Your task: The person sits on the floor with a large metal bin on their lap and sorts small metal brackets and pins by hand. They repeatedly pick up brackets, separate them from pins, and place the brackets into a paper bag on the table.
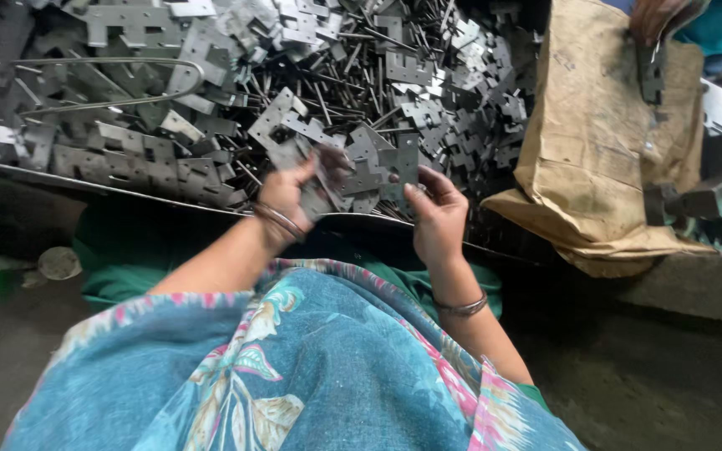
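1. Here, the left hand [287, 200] is gripping a grey metal plate [317, 190], blurred, just above the tray edge [127, 194].
2. The right hand [436, 219] is pinching a second plate [396, 167], standing upright, near the first and to its right.

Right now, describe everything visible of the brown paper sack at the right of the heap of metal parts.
The crumpled brown paper sack looks like worn, stained kraft paper, creased all over. It stands slumped at the right of the grey metal hinge pieces, its folded bottom corner resting on a grey ledge. Another person's hand grips its top edge, where a dark metal piece hangs against it. Its contents are hidden.
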